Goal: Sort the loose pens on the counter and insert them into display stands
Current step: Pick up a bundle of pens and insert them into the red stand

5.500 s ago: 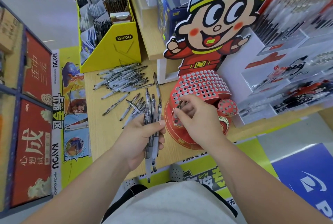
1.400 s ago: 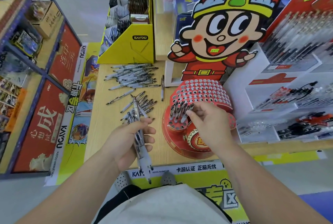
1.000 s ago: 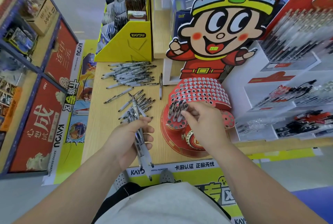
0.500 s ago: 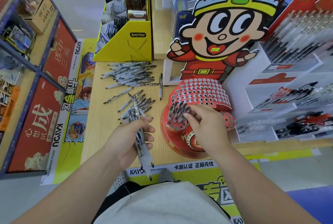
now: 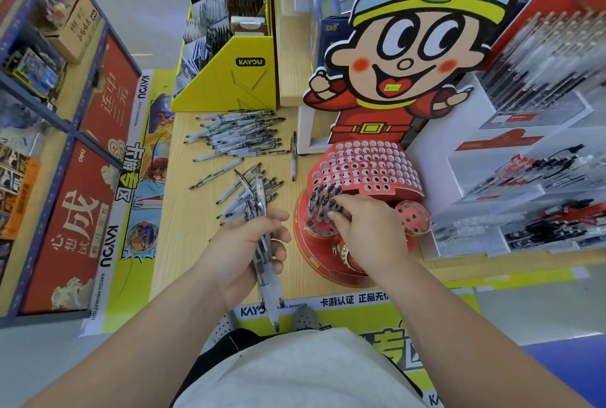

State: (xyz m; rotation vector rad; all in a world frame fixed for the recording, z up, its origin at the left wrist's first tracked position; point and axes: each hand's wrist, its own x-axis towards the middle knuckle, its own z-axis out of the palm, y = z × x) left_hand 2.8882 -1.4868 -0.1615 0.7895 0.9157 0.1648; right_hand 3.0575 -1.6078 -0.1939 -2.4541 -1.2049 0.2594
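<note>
While bundled, pens [image 5: 269,288] inside left grip [image 5: 241,252]

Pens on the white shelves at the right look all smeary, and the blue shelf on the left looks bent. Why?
Head view: the racked pens on the white shelves are smeared at the frame's edge, probably from head movement, while the red cardboard stand with round holes in the middle stays sharp. Head view: the wide-angle lens bows the blue metal shelf frame. Head view: the light is even, with no strong glare.
</note>
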